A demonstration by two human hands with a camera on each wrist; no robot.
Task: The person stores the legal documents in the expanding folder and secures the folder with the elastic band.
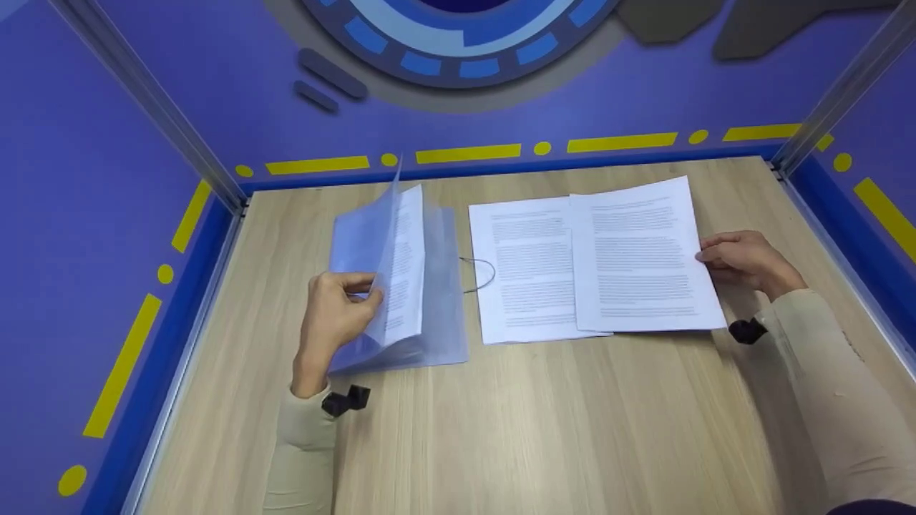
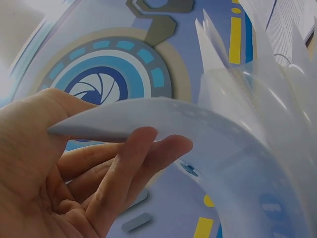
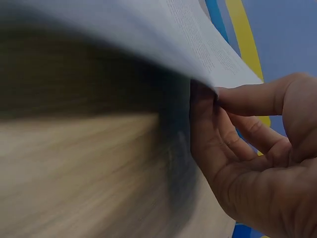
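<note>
My left hand (image 1: 333,311) pinches the raised clear sleeves of a translucent plastic folder (image 1: 444,286); in the left wrist view the sleeve (image 2: 148,116) bends between thumb and fingers. Printed paper (image 1: 408,279) stands half upright among the folder's sleeves. My right hand (image 1: 751,261) pinches the right edge of a printed sheet (image 1: 644,257) between thumb and finger. That sheet overlaps another printed sheet (image 1: 522,272) lying to its left. In the right wrist view the held paper (image 3: 208,59) is lifted off the table at its edge.
A thin dark loop (image 1: 492,268) sticks out from the folder's right edge toward the flat sheet. Everything lies on a wooden table (image 1: 537,429), with blue-purple printed panels (image 1: 465,129) behind and at both sides. A small black device sits at each wrist.
</note>
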